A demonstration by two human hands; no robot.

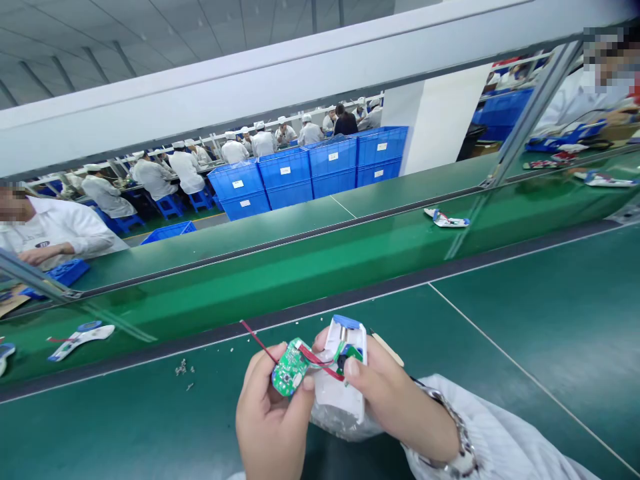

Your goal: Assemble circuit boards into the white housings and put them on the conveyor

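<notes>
The left hand [273,417] has its fingers closed in a pinch on a green circuit board [289,368]. A red wire [320,363] crosses to a white housing [340,400], gripped by the right hand [395,400] fingers, both held just above the green counter [525,373].

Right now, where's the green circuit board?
The green circuit board is at lower centre of the head view, pinched in the left hand, just left of the white plastic housing held in the right hand.
</notes>
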